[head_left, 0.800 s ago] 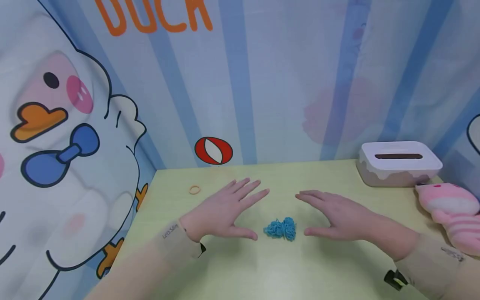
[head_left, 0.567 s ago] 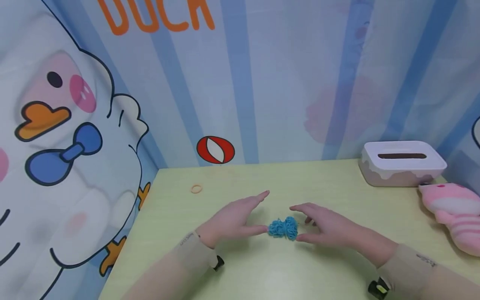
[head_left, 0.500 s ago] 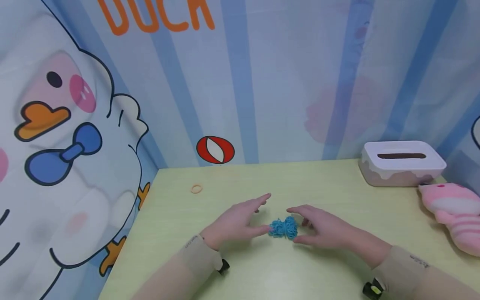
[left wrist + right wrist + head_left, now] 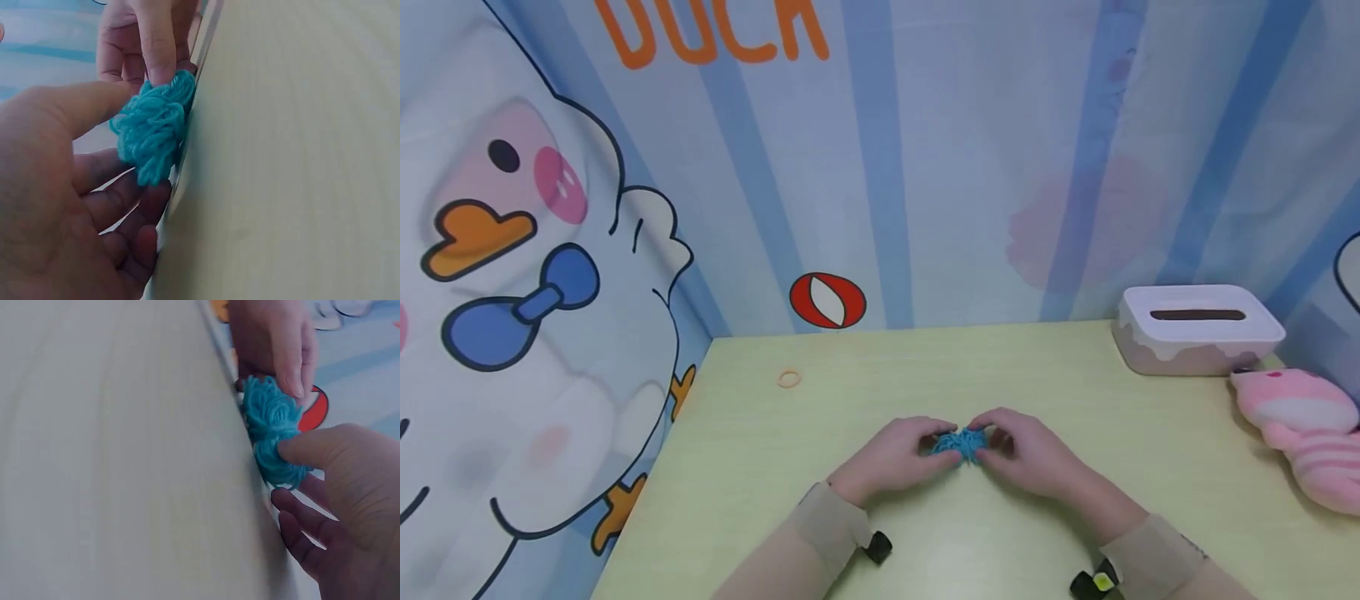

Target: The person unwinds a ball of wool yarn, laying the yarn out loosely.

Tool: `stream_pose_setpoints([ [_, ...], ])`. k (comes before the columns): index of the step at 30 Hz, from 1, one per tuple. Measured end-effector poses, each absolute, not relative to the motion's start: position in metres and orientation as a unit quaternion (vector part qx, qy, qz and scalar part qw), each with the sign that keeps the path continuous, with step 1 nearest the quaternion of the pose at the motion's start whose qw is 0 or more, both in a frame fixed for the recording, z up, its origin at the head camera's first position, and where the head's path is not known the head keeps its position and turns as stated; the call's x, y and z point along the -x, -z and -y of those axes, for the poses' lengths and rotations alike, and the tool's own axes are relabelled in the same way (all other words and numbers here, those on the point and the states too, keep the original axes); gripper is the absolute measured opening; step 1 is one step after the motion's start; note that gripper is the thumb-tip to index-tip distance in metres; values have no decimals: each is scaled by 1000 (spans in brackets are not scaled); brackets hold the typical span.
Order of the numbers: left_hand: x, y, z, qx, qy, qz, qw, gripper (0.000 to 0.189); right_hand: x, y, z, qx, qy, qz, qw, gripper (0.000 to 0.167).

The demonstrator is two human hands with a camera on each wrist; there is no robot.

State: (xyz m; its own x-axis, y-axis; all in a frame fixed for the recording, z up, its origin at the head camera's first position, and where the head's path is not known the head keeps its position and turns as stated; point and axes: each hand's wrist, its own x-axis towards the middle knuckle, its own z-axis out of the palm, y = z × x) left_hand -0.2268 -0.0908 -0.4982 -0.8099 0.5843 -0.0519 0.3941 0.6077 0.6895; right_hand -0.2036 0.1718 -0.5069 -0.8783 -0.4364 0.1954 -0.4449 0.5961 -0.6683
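Observation:
A small bundle of blue yarn (image 4: 964, 446), cinched at its middle, lies low at the table surface between both hands. My left hand (image 4: 901, 454) holds its left end between thumb and fingers. From the other side, my right hand (image 4: 1033, 457) pinches the right end. The left wrist view shows the yarn loops (image 4: 150, 134) close up, with the left thumb and curled fingers about them. In the right wrist view, the right thumb presses on the yarn (image 4: 272, 415) near the tied waist. The fingers behind the bundle are partly hidden.
A thin pale-orange ring (image 4: 788, 379) lies at the table's back left. At the back right stands a white and mauve tissue box (image 4: 1198, 329), with a pink plush toy (image 4: 1300, 433) in front of it. A printed duck cloth (image 4: 955, 167) hangs behind the pale table (image 4: 760, 517).
Both hands have come inward from either side, their spread fingers curling in, and now grip the yarn bundle. The ring, box and plush toy stay where they were.

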Motion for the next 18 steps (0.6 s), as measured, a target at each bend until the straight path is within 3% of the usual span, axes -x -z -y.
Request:
stream_pose_setpoints([
  [6,229,505,89,-211,-428,-867,143,42,201,518,-163,-219,-404,885,71,30],
  [11,229,507,85,-186,-498,-836,137,38,201,520,-159,-249,-405,866,154,32],
  [18,230,512,76,-107,-717,-641,254,39,206,522,-155,-280,-393,835,266,32],
])
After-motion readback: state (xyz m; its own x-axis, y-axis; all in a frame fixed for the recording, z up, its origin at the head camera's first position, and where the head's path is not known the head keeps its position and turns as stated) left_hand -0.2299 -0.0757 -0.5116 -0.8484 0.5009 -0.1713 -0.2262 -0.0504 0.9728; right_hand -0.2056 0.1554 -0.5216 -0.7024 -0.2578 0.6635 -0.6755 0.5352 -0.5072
